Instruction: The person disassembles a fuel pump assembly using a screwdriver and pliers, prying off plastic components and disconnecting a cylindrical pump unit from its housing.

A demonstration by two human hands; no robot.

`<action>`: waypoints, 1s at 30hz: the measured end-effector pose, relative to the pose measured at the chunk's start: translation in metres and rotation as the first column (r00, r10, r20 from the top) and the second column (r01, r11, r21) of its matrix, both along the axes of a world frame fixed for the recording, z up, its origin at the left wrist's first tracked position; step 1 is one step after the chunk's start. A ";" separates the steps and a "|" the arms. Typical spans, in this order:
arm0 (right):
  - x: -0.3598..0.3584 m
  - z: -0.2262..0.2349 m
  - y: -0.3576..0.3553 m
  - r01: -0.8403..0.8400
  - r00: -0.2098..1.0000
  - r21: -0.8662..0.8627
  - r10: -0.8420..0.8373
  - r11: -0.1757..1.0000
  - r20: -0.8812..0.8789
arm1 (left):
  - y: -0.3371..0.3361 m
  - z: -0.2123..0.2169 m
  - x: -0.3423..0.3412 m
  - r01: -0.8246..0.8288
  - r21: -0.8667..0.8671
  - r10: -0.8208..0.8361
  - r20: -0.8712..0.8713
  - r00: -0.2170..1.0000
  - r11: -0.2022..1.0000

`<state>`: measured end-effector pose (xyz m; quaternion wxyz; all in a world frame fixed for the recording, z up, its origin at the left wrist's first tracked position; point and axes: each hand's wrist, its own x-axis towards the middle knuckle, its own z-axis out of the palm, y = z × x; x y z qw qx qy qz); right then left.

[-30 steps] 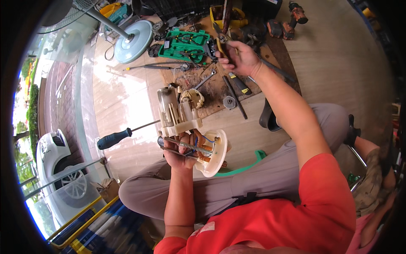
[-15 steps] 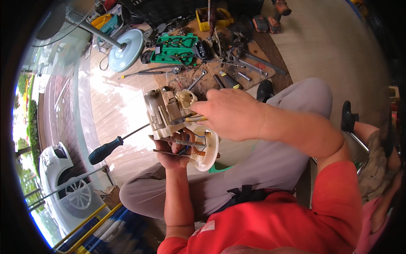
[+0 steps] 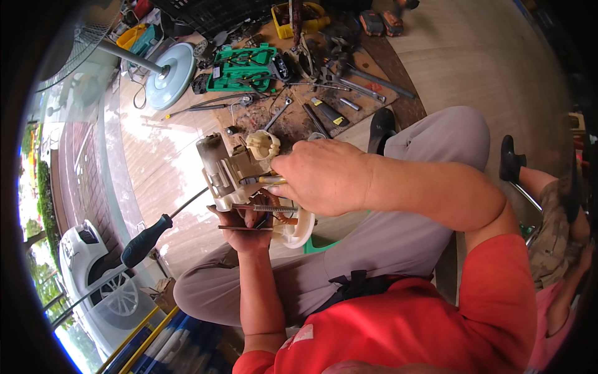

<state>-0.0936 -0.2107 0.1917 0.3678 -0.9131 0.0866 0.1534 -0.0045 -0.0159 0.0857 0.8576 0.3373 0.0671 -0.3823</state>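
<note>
My left hand (image 3: 244, 234) is closed under a fuel pump module (image 3: 219, 171), holding it up over my lap. The module has a cream plastic body, a spring on a metal rod, a ribbed orange hose and a round white flange (image 3: 303, 227). My right hand (image 3: 327, 176) grips yellow-handled pliers (image 3: 272, 179), their jaws against the module's side; the jaw tips are hidden. A dark green-handled screwdriver (image 3: 147, 240) juts out to the left; its shaft runs behind the module, so I cannot see what holds it.
Beyond the module, a stained board (image 3: 293, 115) on the floor bears wrenches, a utility knife (image 3: 330, 112) and a green tool case (image 3: 243, 68). A fan base (image 3: 171, 78) stands far left. A yellow bin (image 3: 302, 22) and orange-black batteries (image 3: 380, 23) lie at the back. Another person's leg (image 3: 539, 177) is at right.
The view has shifted slightly, and the module with both hands appears a little further left. The pliers stay at the module's side. The grips look the same.
</note>
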 end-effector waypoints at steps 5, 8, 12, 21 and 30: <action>0.000 -0.011 0.007 0.064 0.998 0.090 -0.063 0.994 -0.014 | 0.015 -0.020 0.011 0.099 -0.134 -0.108 -0.062 0.992 0.986; 0.002 -0.024 0.013 0.097 0.995 0.145 -0.098 0.985 -0.004 | 0.018 -0.027 0.011 0.070 -0.035 -0.074 -0.111 0.991 0.997; 0.007 -0.041 0.022 0.146 0.987 0.143 -0.154 0.979 0.050 | 0.006 -0.024 0.009 0.072 0.050 -0.070 -0.052 0.996 0.996; 0.012 -0.064 0.038 0.276 0.955 0.219 -0.292 0.936 0.044 | -0.004 -0.018 0.009 -0.023 0.160 0.026 -0.019 0.999 0.987; 0.012 -0.062 0.038 0.267 0.962 0.119 -0.271 0.956 0.016 | 0.008 -0.041 0.017 0.134 0.142 -0.115 -0.131 0.985 0.981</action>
